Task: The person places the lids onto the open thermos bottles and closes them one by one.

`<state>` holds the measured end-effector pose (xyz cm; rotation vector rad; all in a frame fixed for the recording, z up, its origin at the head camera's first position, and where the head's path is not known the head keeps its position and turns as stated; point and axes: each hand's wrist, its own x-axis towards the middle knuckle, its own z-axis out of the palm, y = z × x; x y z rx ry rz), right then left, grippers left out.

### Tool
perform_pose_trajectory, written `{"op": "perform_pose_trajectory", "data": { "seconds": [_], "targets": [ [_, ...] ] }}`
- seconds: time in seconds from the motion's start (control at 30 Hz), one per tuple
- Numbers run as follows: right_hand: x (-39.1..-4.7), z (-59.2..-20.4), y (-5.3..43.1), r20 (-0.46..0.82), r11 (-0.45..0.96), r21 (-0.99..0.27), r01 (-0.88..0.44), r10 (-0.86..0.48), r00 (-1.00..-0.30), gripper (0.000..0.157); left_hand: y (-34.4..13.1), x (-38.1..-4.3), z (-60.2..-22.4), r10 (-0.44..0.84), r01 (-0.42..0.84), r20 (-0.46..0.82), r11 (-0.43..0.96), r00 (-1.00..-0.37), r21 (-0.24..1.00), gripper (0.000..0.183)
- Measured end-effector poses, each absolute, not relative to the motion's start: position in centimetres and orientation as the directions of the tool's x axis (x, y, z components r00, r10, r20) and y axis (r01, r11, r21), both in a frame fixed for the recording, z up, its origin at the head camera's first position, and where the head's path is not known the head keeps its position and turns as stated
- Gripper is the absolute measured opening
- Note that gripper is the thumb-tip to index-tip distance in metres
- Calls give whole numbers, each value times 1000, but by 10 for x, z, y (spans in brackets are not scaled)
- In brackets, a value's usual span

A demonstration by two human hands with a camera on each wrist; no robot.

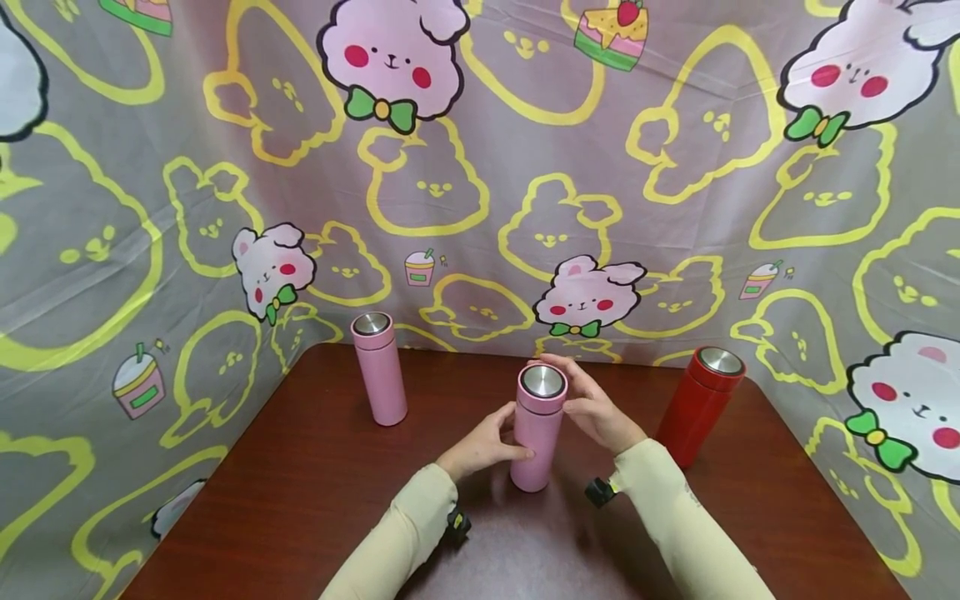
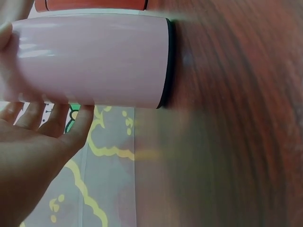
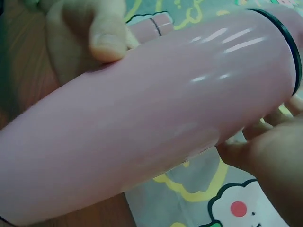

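Observation:
Between my two hands is a pink thermos (image 1: pixel 534 454) with a silver disc on its lid, roughly upright, its base at the tabletop. My left hand (image 1: pixel 483 443) grips the body from the left, thumb across the front; its fingers (image 2: pixel 78 125) lie along the side in the left wrist view. Around the lid end, my right hand (image 1: pixel 602 412) holds on from the right, fingers behind the cap and thumb at its side. In the right wrist view the thermos (image 3: pixel 165 109) fills the picture, with the right hand (image 3: pixel 277 146) near the cap seam.
A second pink thermos (image 1: pixel 381 375) stands at the back left of the brown table (image 1: pixel 300 492). To the right, close to my right forearm, is a red thermos (image 1: pixel 697 408). A cartoon-printed cloth (image 1: pixel 480 250) hangs behind and along both sides.

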<state>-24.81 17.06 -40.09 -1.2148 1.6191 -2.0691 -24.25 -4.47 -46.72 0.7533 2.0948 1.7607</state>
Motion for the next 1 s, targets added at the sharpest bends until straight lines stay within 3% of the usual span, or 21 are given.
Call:
{"op": "perform_pose_trajectory", "data": {
  "seconds": [0.13, 0.37, 0.67, 1.0],
  "targets": [
    [-254, -399, 170, 483, -460, -868, -188, -691, -538, 67, -45, -243, -467, 574, 196, 109, 91, -811, 976, 67],
    [-265, -396, 170, 450, -496, -868, -33, -756, -476, 62, -49, -247, -468, 635, 156, 136, -26, -761, 987, 67],
    [-275, -394, 163, 444, -491, -871, 25, -808, -388, 60, -52, -250, -469, 686, 94, 80, -17, -723, 995, 83],
    [-274, -395, 162, 461, -506, -863, 21, -803, -377, 57, -51, -253, -470, 690, 102, 84, -14, -719, 995, 83]
  ]
}}
